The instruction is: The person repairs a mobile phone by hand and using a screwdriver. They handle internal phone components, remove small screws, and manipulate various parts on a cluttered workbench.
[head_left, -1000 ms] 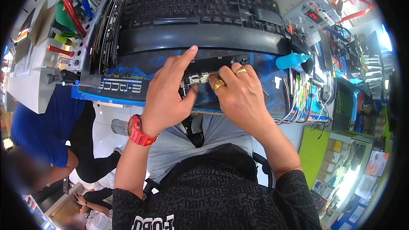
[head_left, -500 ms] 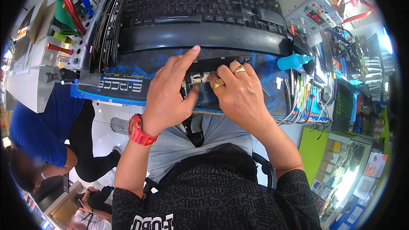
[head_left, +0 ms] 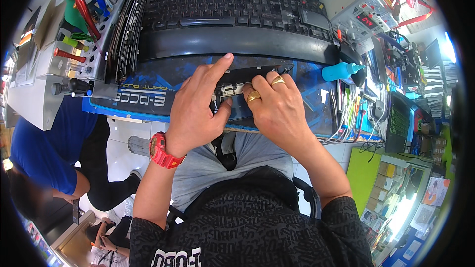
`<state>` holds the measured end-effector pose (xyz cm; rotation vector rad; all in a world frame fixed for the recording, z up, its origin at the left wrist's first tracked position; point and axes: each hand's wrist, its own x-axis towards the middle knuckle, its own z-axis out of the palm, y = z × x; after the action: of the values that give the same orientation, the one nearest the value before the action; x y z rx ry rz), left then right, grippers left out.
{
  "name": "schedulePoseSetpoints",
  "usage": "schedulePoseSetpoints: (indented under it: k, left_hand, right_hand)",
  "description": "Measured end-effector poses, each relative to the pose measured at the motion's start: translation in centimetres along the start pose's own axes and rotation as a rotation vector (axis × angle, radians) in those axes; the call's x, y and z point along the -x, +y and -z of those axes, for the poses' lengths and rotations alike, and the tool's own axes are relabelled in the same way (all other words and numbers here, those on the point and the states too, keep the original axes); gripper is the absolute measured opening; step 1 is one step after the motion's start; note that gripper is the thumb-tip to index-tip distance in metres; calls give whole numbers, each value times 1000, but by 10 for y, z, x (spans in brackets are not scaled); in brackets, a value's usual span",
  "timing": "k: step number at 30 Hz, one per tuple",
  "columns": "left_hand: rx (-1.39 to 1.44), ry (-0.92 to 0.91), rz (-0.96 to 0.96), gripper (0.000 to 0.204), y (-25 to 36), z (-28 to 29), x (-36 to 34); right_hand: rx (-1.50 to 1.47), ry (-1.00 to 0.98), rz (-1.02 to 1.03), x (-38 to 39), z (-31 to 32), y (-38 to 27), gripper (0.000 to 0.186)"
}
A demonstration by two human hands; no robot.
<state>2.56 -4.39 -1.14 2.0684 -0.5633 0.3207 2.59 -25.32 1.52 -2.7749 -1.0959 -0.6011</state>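
**Working close with both hands on an opened phone-like device**

The device lay between the two sets of fingers, on the dark blue printed mat, its pale, metal-topped circuit board showing in the gap. The left hand lay across the device's left end, with thumb and index finger spread wide: the thumb tip reached the near side of the board, while the index pointed away past the far edge. Its other fingertips were hidden, so I could not tell whether they gripped or merely rested. The right hand, wearing two gold rings, had its fingers curled in, narrow, with the tips at the board's right end. Whether they pinched a small part or only pressed was impossible to tell.

Beyond the fingers stood a black wrist rest and keyboard; to the right of the right-hand fingers, well apart from them, lay a teal squeeze bottle.

Judging by the placement, the step in hand was fine fingertip work at the board, the left hand seeming to brace. The next move appeared to call for a steady left hand and light, exact pressure from the right fingertips.
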Motion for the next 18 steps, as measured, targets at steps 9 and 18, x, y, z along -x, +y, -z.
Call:
schedulePoseSetpoints:
  k: [9, 18]
  left_hand:
    - [6, -33, 50, 88, 2, 2, 0]
    - [1, -40, 66, 87, 4, 3, 0]
  right_hand:
    - [-8, 9, 0, -1, 0, 0, 17]
    - [-37, -16, -6, -1, 0, 0, 17]
